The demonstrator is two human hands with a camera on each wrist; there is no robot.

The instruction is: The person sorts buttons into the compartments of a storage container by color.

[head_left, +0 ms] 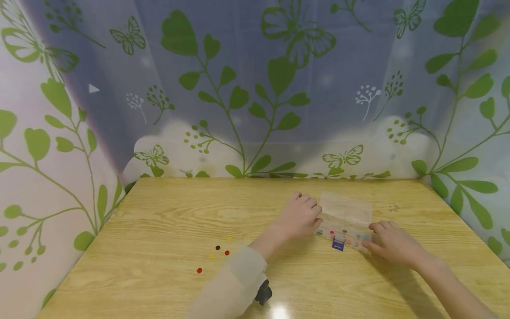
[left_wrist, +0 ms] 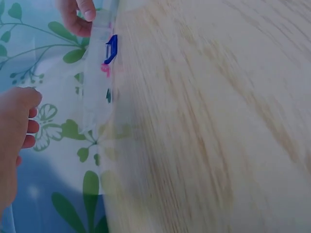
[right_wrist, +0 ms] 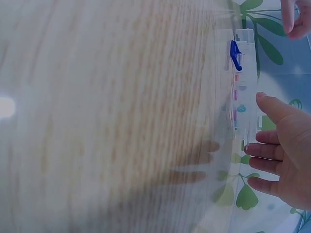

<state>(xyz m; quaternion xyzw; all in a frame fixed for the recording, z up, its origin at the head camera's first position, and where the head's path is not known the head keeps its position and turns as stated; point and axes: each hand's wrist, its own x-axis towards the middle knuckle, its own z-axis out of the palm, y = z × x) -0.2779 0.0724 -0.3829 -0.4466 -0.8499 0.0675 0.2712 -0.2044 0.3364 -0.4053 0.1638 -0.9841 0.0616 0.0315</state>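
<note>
A clear plastic compartment box [head_left: 345,208] with a blue latch [head_left: 338,243] lies on the table, its see-through lid panel toward the back. Small colourful pieces [head_left: 332,232] show along its front part. My left hand [head_left: 299,215] is beside the box's left edge, fingers bent. In the left wrist view a gap separates this left hand [left_wrist: 14,136] from the box [left_wrist: 95,82], and nothing shows in its fingers. At the right edge, my right hand [head_left: 394,241] has its fingertips right by the box. The right wrist view shows that right hand [right_wrist: 286,150] with fingers spread and relaxed.
Left of my left forearm lie several small round discs: a black disc [head_left: 218,247], red discs [head_left: 199,270] and yellow discs [head_left: 212,257]. Tiny pale pieces [head_left: 393,208] sit right of the box. A leaf-patterned curtain [head_left: 247,88] borders the wooden table [head_left: 159,212].
</note>
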